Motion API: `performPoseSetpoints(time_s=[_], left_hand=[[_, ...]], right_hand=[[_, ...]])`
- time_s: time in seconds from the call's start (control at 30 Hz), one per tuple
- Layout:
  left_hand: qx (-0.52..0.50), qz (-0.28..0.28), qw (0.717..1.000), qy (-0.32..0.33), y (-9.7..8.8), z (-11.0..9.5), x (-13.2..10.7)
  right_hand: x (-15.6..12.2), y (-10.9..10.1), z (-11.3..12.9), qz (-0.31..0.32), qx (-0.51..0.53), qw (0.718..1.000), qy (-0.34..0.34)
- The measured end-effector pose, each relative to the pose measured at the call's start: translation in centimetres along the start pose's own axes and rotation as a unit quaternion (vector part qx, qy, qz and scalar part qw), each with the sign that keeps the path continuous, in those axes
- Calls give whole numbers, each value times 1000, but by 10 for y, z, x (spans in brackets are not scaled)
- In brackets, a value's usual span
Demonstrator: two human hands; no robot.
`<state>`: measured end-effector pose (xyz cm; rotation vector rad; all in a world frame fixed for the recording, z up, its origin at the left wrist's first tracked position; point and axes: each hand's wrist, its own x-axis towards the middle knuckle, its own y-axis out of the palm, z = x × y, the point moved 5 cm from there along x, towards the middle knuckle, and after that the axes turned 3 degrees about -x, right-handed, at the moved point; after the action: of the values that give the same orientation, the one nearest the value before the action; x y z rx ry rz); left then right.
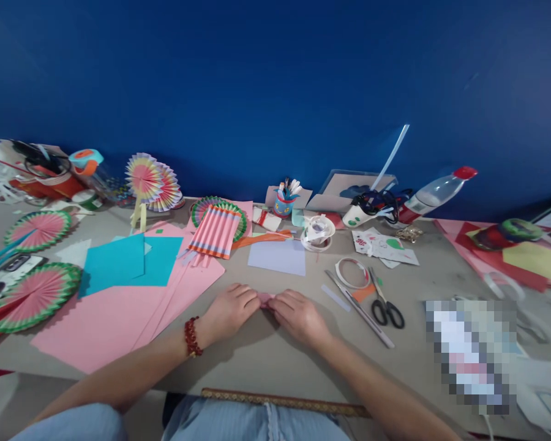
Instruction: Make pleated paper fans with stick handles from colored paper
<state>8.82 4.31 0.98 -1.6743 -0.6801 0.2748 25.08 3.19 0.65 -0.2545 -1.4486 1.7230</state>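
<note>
two hands (229, 309) (300, 315); two purple-edged fans (144, 177) (169, 187); three green-edged fans (37, 229) (37, 297) (201, 214), two near the tabletop's (257, 361) left edge; one red-capped bottle (441, 191); one pair of scissors (384, 299).

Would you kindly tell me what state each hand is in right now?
Left hand: closed, fingers pinching the pink paper.
Right hand: closed, fingers pinching the same paper.

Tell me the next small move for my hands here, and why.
I'd probably press the small pink paper firmly to sharpen any crease: the left hand and right hand hold it from either side, and the pleated pink sheet nearby shows neat folds. The scissors lie apart from both hands.
</note>
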Motion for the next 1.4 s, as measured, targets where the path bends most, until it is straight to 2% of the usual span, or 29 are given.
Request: performPoseSetpoints(time_s=[0.13,0.33,0.53,0.63,0.73,0.9,1.03,1.23,1.4], left_hand=[[-26,-11,998,-48,1,9,2],[-75,-44,995,-45,-8,11,3],[-142,-32,987,-60,-24,9,5],[-192,-9,979,-65,-35,8,4],[-196,8,977,-80,-46,5,3],[-164,10,981,-101,-60,-11,16],[-174,-8,981,-84,-68,-23,31],[-173,-14,981,-85,-72,-22,36],[-173,-10,981,-84,-68,-23,32]], right_hand=[[-4,-6,-10,-19,24,999,34],[-6,-12,-21,-42,113,989,91],[-3,-21,-23,-71,210,968,119],[-2,-30,-22,-80,242,959,123],[0,-39,-17,-79,265,953,125],[7,-46,-7,-80,279,946,142],[14,-49,-1,-103,268,946,148],[17,-57,2,-168,240,947,134],[16,-53,3,-180,267,938,127]])
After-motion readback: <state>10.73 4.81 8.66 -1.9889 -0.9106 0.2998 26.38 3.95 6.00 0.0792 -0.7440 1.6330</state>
